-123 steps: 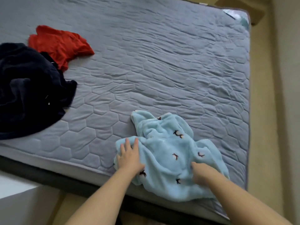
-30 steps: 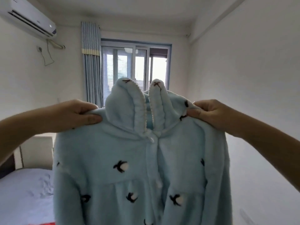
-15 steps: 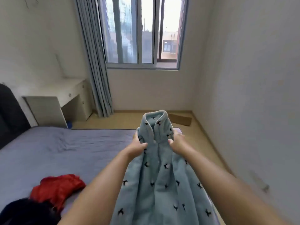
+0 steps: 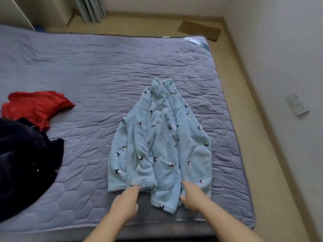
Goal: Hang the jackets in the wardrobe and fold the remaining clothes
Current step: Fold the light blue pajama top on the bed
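A light blue fleece jacket (image 4: pixel 162 142) with small dark bird prints lies spread on the grey quilted bed (image 4: pixel 97 67), collar away from me, hem at the near edge. My left hand (image 4: pixel 125 201) reaches with straight fingers to the hem's left part and touches it. Over the right part of the hem rests my right hand (image 4: pixel 192 196), fingers stretched out and thumb at the fabric's edge. A crumpled red garment (image 4: pixel 35 105) and a dark navy garment (image 4: pixel 22 159) lie at the bed's left side.
The bed's right edge runs along a strip of tan floor beside the white wall, which carries a socket (image 4: pixel 298 105). A flat piece of cardboard (image 4: pixel 199 30) lies on the floor past the bed's far corner. Curtains (image 4: pixel 90 7) hang at the back.
The jacket, held up by the shoulders a second ago, has been lowered and now lies flat on the bed. Both hands have let go of the collar and moved to the hem.
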Action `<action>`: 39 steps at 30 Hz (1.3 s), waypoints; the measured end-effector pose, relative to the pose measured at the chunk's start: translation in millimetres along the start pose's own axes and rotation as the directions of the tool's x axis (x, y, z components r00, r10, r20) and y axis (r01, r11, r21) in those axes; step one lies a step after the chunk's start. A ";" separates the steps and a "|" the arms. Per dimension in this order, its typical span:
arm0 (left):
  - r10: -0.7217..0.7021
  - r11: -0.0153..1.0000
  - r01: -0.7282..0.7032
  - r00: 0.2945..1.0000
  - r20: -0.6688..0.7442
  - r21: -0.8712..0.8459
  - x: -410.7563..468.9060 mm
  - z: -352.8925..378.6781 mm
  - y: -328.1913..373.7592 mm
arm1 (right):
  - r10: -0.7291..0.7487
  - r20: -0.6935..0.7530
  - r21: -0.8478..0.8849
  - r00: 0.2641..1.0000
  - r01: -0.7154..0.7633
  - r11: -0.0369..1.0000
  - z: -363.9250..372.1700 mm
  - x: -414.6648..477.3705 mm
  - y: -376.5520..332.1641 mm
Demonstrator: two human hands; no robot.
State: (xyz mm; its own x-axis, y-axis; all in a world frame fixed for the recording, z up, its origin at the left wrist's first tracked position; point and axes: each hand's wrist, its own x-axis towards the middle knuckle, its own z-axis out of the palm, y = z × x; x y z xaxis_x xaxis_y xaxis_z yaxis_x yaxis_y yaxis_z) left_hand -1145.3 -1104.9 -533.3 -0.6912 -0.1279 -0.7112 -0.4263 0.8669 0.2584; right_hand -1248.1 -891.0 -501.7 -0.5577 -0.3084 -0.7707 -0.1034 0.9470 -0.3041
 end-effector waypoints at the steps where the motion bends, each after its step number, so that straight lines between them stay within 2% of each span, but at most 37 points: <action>1: -0.001 0.995 0.002 1.000 -0.013 0.099 8.1 20.3 -7.8 | -0.009 0.037 -0.009 0.999 0.009 1.000 26.7 12.4 9.1; 6: -0.096 0.908 0.156 0.981 -0.169 0.389 57.9 87.5 -46.5 | -0.045 0.063 -0.270 0.997 0.060 0.961 127.7 64.8 35.0; 9: 0.039 0.894 0.098 0.955 -0.294 0.437 92.4 103.7 -70.4 | -0.149 -0.071 -0.421 0.986 0.106 0.901 164.2 99.7 36.5; 12: 0.198 0.831 -0.002 0.935 -0.293 0.556 123.3 116.9 -91.6 | -0.255 -0.207 -0.506 0.944 0.119 0.854 186.4 135.2 37.3; 15: 0.389 0.791 -0.053 0.813 -0.434 0.610 152.5 114.0 -102.7 | -0.403 -0.399 -0.536 0.824 0.146 0.831 178.3 159.5 38.9; 17: 0.419 0.812 -0.055 0.748 -0.515 0.581 167.4 102.1 -103.6 | -0.428 -0.415 -0.518 0.803 0.178 0.836 164.6 169.6 42.6; 19: 0.430 0.820 -0.080 0.740 -0.517 0.567 173.0 87.9 -103.8 | -0.428 -0.372 -0.537 0.824 0.185 0.823 151.4 168.8 47.0; 23: 0.359 0.865 -0.208 0.892 -0.274 0.457 151.1 65.8 -104.0 | -0.335 -0.196 -0.504 0.921 0.199 0.841 118.7 145.2 64.4; 25: 0.303 0.883 -0.239 0.947 -0.103 0.404 125.6 58.4 -92.6 | -0.261 -0.096 -0.492 0.960 0.183 0.851 98.2 128.1 73.8; 27: 0.298 0.905 -0.296 0.954 0.040 0.305 95.4 63.7 -74.0 | -0.180 0.067 -0.532 0.981 0.188 0.826 79.2 107.0 85.7; 30: 0.327 0.911 -0.358 0.930 0.169 0.206 54.7 95.1 -48.7 | -0.055 0.258 -0.606 0.965 0.206 0.768 63.0 66.6 105.6; 33: 0.166 0.947 -0.225 0.954 0.249 0.231 31.2 129.8 -32.8 | 0.118 0.428 -0.668 0.896 0.225 0.710 70.5 32.0 127.3; 35: 0.064 0.981 -0.097 0.979 0.193 0.167 27.5 139.7 -23.9 | 0.185 0.453 -0.648 0.872 0.180 0.740 82.5 21.8 135.7; 37: -0.054 0.998 0.055 0.997 0.064 -0.024 25.0 137.5 -16.9 | 0.166 0.421 -0.543 0.892 0.101 0.834 89.1 22.1 132.4; 39: -0.176 0.963 0.170 0.984 -0.008 -0.209 21.8 130.0 -13.7 | 0.130 0.345 -0.415 0.930 0.027 0.909 89.2 27.4 121.6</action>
State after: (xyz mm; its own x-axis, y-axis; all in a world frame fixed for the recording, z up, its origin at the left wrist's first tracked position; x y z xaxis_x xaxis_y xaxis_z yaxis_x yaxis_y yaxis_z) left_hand -1078.7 -1056.9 -637.3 -0.6104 -0.2821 -0.7401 -0.6498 0.7127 0.2643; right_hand -1202.5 -792.3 -609.8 -0.2477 -0.1947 -0.9491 -0.4513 0.8900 -0.0648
